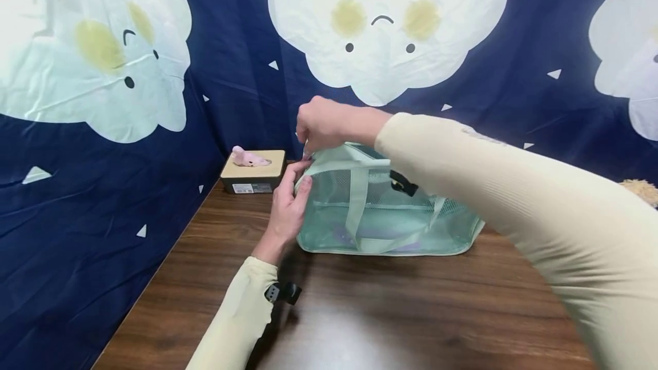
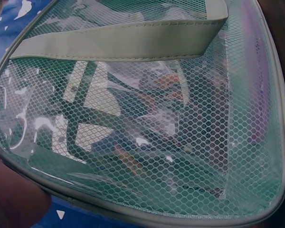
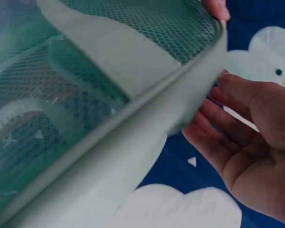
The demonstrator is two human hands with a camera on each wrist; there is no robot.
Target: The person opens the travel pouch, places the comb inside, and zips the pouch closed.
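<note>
A mint-green see-through bag (image 1: pixel 390 210) with mesh panels and pale straps stands on the table. My left hand (image 1: pixel 289 207) grips its upper left corner, thumb on the front and fingers over the side. Just above that corner is my right hand (image 1: pixel 326 123), with its fingers bent down to the bag's top edge. In the right wrist view, the right hand (image 3: pixel 256 137) pinches at the edge of the bag (image 3: pixel 109 133), and its fingertips are partly hidden. Through the mesh in the left wrist view, a purple thing (image 2: pixel 259 71) shows inside the bag.
A dark box (image 1: pixel 252 184) with a light wooden lid stands at the back left, a small pink figure (image 1: pixel 248 157) on top. Navy cloth (image 1: pixel 231 84) with white clouds hangs behind the wooden table (image 1: pixel 385 313). Something fluffy and tan (image 1: pixel 640 190) lies at the right edge.
</note>
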